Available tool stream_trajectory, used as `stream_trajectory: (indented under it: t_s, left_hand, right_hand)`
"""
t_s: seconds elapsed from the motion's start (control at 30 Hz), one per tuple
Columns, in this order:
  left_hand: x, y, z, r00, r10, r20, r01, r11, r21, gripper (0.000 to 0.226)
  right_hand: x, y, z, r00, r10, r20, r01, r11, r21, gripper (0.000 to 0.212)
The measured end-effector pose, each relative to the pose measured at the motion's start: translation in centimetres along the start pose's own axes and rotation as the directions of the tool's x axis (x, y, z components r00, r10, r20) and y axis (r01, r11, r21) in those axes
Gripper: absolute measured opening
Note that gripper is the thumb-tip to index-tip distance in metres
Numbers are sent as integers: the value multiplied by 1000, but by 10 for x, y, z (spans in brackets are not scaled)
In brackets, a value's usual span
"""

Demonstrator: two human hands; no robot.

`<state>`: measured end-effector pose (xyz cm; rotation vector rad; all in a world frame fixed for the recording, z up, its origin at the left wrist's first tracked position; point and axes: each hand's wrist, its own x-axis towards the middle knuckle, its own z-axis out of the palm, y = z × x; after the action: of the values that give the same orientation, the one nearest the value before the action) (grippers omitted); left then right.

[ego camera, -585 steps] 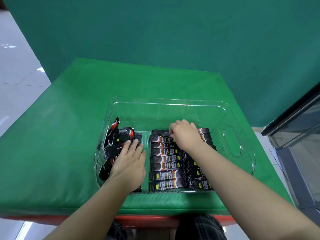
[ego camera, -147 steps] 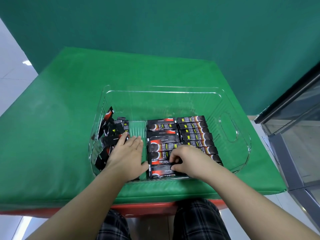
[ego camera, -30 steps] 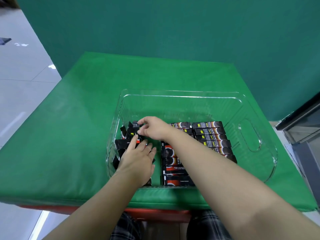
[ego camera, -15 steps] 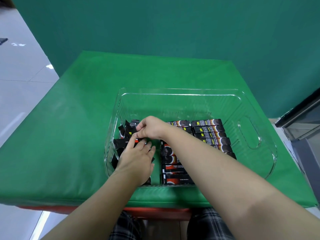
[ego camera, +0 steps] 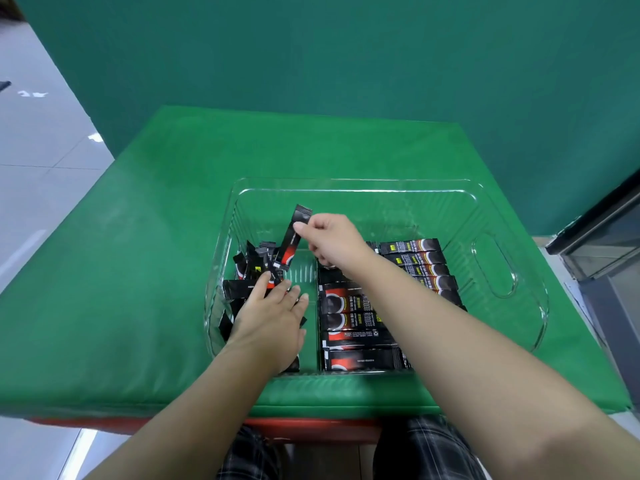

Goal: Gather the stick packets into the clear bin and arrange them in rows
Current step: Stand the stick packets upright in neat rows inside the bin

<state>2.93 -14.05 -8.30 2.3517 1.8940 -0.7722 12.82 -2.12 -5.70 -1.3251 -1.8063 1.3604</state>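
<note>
Now one stick packet (ego camera: 293, 239) is pinched near its top in the right hand (ego camera: 332, 239)'s grip, left of centre. It is best laid flat beside the tidy rows (ego camera: 360, 323), while the loose pile (ego camera: 252, 271) is pressed under the left hand (ego camera: 273, 318)'s spread fingers.

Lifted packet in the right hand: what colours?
Black with a red patch near its lower end, pinched by the right hand; head view.
</note>
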Motion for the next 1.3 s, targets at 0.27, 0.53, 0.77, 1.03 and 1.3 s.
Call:
stream_trajectory:
  t_s: [0.27, 0.53, 0.77, 1.03, 1.3]
  left_hand:
    - [-1, 0, -1, 1000, 0, 13, 0, 1000, 1, 59]
    - [1, 1, -4, 999, 0, 41, 0, 1000, 18, 59]
    - [3, 0, -2, 999, 1, 53, -1, 1000, 14, 60]
    - [3, 1, -1, 998, 2, 55, -3, 1000, 17, 60]
    - [4, 1, -1, 999, -1, 45, 0, 1000, 3, 59]
  right_hand:
    - [-34, 9, -41, 971, -41, -234, 68, 992, 110, 13]
    - [-53, 30, -64, 978, -143, -150, 90, 944, -319, 18]
    - [-47, 33, -64, 995, -92, -22, 67, 843, -535, 17]
    - [-22, 35, -55, 962, -221, 163, 256, 509, -822, 23]
    - [-12, 42, -41, 915, -347, 208, 310, 271, -911, 27]
